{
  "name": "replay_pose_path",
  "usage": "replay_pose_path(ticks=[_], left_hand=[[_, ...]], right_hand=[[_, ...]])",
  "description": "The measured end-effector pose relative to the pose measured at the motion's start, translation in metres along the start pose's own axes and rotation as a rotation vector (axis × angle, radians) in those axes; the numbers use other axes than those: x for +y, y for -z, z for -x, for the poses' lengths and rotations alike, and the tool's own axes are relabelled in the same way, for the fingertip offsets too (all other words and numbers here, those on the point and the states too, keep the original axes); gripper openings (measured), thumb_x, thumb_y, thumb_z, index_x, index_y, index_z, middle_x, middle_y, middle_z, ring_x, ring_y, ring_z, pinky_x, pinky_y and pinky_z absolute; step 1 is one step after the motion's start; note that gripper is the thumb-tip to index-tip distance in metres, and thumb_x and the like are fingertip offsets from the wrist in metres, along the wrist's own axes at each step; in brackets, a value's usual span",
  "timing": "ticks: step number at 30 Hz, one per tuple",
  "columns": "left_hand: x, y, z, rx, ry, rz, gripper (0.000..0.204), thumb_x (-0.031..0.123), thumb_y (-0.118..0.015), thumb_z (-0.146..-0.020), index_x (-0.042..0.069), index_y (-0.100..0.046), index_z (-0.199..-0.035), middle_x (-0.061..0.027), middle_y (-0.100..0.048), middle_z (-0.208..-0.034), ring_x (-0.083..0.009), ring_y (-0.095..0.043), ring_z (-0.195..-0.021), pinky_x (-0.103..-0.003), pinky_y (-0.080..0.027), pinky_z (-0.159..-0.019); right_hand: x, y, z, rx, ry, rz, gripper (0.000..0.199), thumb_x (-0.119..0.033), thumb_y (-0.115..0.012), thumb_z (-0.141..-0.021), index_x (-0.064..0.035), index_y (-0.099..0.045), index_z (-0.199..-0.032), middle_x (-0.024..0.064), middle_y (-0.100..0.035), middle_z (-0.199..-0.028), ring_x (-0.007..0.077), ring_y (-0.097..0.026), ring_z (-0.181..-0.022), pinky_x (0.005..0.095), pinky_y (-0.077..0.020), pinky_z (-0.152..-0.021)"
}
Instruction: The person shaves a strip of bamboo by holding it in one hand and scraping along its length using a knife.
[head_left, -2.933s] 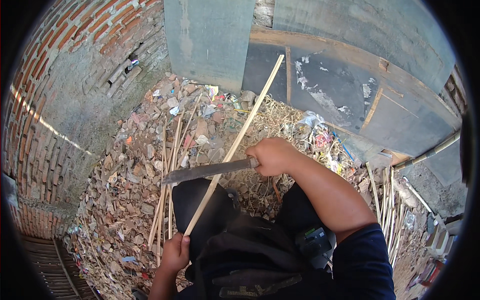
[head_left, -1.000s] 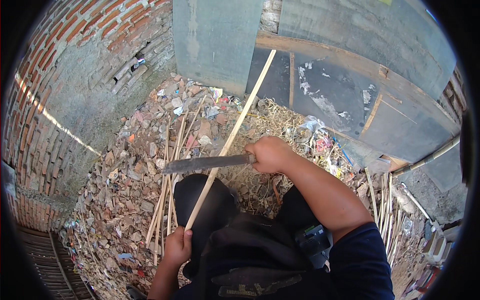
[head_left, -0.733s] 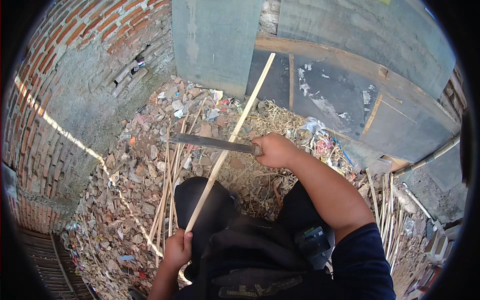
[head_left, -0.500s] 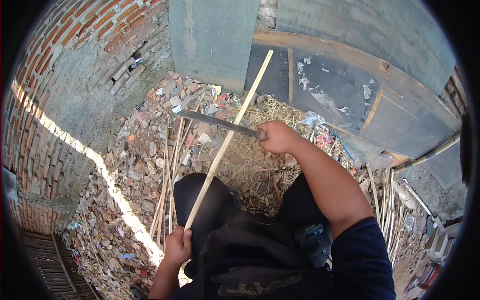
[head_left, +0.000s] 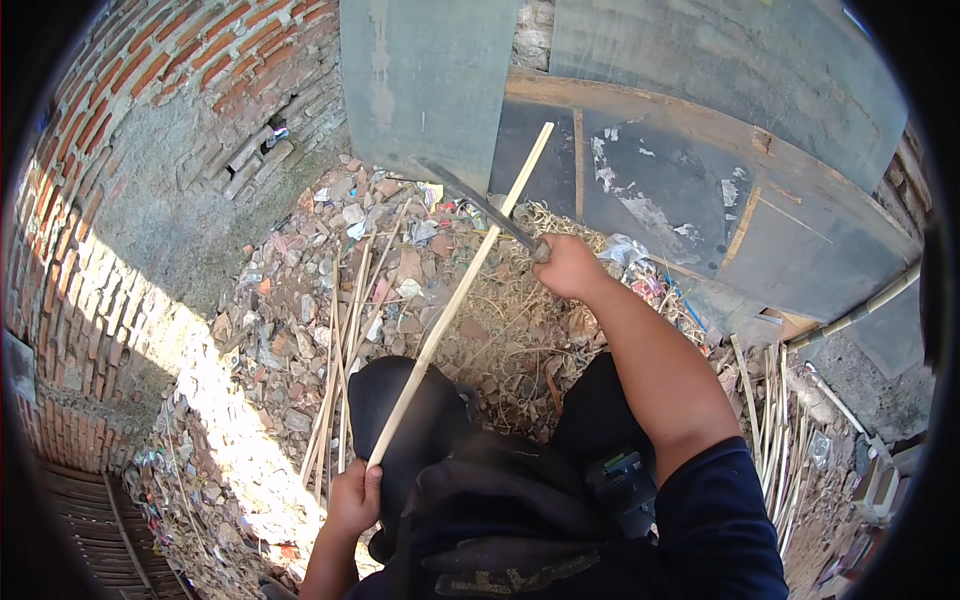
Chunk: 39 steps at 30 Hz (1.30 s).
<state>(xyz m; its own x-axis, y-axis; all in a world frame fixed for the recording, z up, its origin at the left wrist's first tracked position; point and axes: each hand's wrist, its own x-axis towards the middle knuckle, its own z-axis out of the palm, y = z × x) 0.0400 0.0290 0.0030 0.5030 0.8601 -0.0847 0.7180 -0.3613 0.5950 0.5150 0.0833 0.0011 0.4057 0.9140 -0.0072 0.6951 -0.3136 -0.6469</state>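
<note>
A long pale strip of split bamboo [head_left: 455, 303] slants up and away from my left hand [head_left: 354, 497], which is closed round its near end. The strip passes over my left knee. In my right hand [head_left: 571, 267] is the handle of a machete [head_left: 468, 193], gripped in a fist. Its dark blade crosses the strip in its far part and appears to touch it, tip pointing to the far left. Thin shavings [head_left: 540, 225] lie on the ground beneath my right hand.
Bamboo strips [head_left: 345, 330] lie on the rubble left of my knee, and another bundle [head_left: 775, 410] lies at the right. A brick wall [head_left: 110, 270] rises at left. Grey-green panels [head_left: 430, 80] stand ahead. Stones and litter cover the ground.
The machete has slid farther along the strip toward its far end, its blade now more tilted. My left hand stays at the near end. The sunlit patch at left looks wider.
</note>
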Motion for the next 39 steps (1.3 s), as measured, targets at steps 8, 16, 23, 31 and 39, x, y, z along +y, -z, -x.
replay_pose_path(ticks=[8, 16, 23, 31, 39], left_hand=[[0.011, 0.008, 0.001, -0.043, 0.077, 0.029, 0.035, 0.029, -0.055, -0.102, 0.000, -0.054, -0.081, -0.0234, -0.056, -0.061, -0.0419, -0.059, -0.056, -0.046, -0.042, -0.051], [0.011, 0.003, 0.001, -0.002, -0.013, 0.021, 0.033, 0.030, -0.053, -0.102, 0.000, -0.056, -0.089, -0.0241, -0.059, -0.063, -0.0451, -0.061, -0.059, -0.048, -0.044, -0.052], [0.009, 0.006, 0.009, 0.008, 0.028, -0.085, 0.031, 0.026, -0.057, -0.100, 0.001, -0.052, -0.083, -0.0247, -0.058, -0.062, -0.0468, -0.061, -0.060, -0.050, -0.043, -0.051], [0.006, 0.002, 0.002, -0.012, 0.019, -0.075, 0.034, 0.027, -0.054, -0.102, 0.000, -0.052, -0.081, -0.0241, -0.057, -0.062, -0.0454, -0.059, -0.059, -0.048, -0.043, -0.053], [0.001, 0.008, 0.010, -0.011, 0.035, -0.039, 0.034, 0.026, -0.053, -0.102, 0.000, -0.053, -0.081, -0.0230, -0.057, -0.062, -0.0440, -0.059, -0.057, -0.047, -0.042, -0.052]], right_hand=[[-0.021, 0.003, 0.030, -0.178, 0.200, 0.096, 0.023, -0.018, -0.068, -0.075, -0.0081, -0.069, -0.096, 0.0179, -0.070, -0.084, 0.0358, -0.069, -0.085, 0.0450, -0.0545, -0.077], [-0.008, -0.002, 0.004, -0.319, 0.078, 0.057, 0.034, -0.018, -0.068, -0.074, -0.0072, -0.070, -0.105, 0.0176, -0.072, -0.091, 0.0369, -0.069, -0.091, 0.0463, -0.0550, -0.082], [-0.042, -0.008, 0.034, -0.364, 0.282, 0.225, 0.030, -0.017, -0.067, -0.074, -0.0061, -0.069, -0.102, 0.0193, -0.071, -0.092, 0.0376, -0.069, -0.090, 0.0462, -0.0552, -0.082], [0.011, 0.000, 0.002, -0.229, 0.084, 0.102, 0.025, -0.018, -0.067, -0.073, -0.0057, -0.069, -0.095, 0.0207, -0.070, -0.091, 0.0385, -0.068, -0.088, 0.0458, -0.0548, -0.081], [-0.050, -0.004, 0.034, -0.322, 0.363, 0.254, 0.021, -0.017, -0.067, -0.074, -0.0058, -0.068, -0.092, 0.0189, -0.071, -0.089, 0.0389, -0.068, -0.086, 0.0463, -0.0548, -0.078]])
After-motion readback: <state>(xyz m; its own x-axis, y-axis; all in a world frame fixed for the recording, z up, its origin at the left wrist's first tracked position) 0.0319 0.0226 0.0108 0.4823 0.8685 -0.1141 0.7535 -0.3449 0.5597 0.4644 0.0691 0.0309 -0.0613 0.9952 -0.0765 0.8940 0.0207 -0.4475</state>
